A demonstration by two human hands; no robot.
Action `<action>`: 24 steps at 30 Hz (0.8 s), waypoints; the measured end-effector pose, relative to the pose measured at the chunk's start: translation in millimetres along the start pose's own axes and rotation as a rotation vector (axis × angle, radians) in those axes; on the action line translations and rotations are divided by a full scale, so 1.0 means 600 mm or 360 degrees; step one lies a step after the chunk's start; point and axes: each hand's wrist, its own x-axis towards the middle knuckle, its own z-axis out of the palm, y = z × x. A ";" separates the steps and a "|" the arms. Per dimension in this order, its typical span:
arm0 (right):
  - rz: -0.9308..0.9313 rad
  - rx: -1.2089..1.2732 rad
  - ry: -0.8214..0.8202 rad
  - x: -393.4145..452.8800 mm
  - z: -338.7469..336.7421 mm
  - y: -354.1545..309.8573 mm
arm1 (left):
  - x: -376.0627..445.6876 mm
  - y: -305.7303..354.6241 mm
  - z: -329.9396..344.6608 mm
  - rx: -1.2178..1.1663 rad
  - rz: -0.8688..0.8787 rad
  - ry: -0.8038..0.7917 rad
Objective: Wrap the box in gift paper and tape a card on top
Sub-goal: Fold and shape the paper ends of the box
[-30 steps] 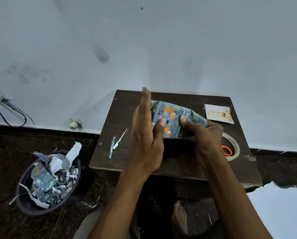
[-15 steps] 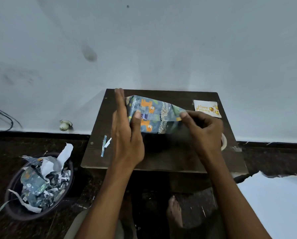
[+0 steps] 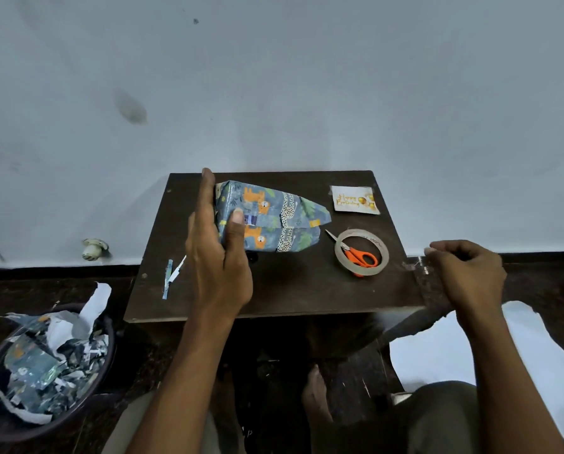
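The dark table (image 3: 274,290) carries everything. The box (image 3: 267,217), in blue paper printed with orange animals, lies toward its far left, its right end flap not yet folded in. My left hand (image 3: 220,247) has a grip on the box's left end, fingers flat along the side, thumb pressing the top. My right hand (image 3: 467,273) is at the table's right edge, fingers curled; whether they pinch anything I cannot tell. The tape (image 3: 362,252) ring lies around orange scissors (image 3: 359,257). The card (image 3: 354,199) reads "Happy Birthday".
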 end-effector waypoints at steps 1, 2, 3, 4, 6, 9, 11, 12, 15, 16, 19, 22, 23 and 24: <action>0.0094 -0.0020 -0.0058 0.005 -0.004 0.009 | -0.001 0.002 0.002 0.0004 -0.0003 -0.0006; 0.0205 -0.0028 -0.0126 0.008 -0.006 0.016 | -0.003 0.003 0.005 0.0005 -0.0007 -0.0015; 0.0312 0.0001 -0.0201 0.011 -0.007 0.021 | -0.004 0.005 0.008 0.0008 -0.0015 -0.0024; 0.0401 0.0050 -0.0278 0.011 -0.006 0.022 | -0.005 0.006 0.009 0.0012 -0.0023 -0.0030; 0.0486 0.0161 -0.0384 0.007 -0.004 0.016 | -0.006 0.010 0.014 0.0021 -0.0021 -0.0034; 0.0448 0.0143 -0.0436 0.001 0.002 0.013 | -0.007 0.013 0.020 0.0005 -0.0017 -0.0045; 0.0439 0.0100 -0.0418 -0.002 0.003 0.014 | -0.008 0.014 0.025 -0.0002 -0.0024 -0.0063; 0.0445 0.0093 -0.0390 -0.002 0.003 0.016 | -0.009 0.014 0.027 -0.0004 -0.0028 -0.0071; 0.0394 0.0100 -0.0331 0.001 0.001 0.021 | -0.011 0.017 0.031 -0.0030 -0.0032 -0.0084; 0.0365 0.0094 -0.0326 -0.002 0.001 0.019 | -0.011 0.019 0.033 -0.0034 -0.0037 -0.0086; 0.0260 0.0039 -0.0244 -0.010 0.002 0.009 | -0.012 0.027 0.035 -0.0058 -0.0050 -0.0095; 0.0176 0.0003 -0.0161 -0.013 0.005 0.000 | -0.012 0.030 0.037 -0.0068 -0.0052 -0.0100; 0.0164 -0.0001 -0.0151 -0.013 0.006 -0.001 | -0.012 0.029 0.037 -0.0070 -0.0053 -0.0102; 0.0160 0.0002 -0.0145 -0.013 0.007 0.000 | -0.012 0.028 0.037 -0.0072 -0.0056 -0.0106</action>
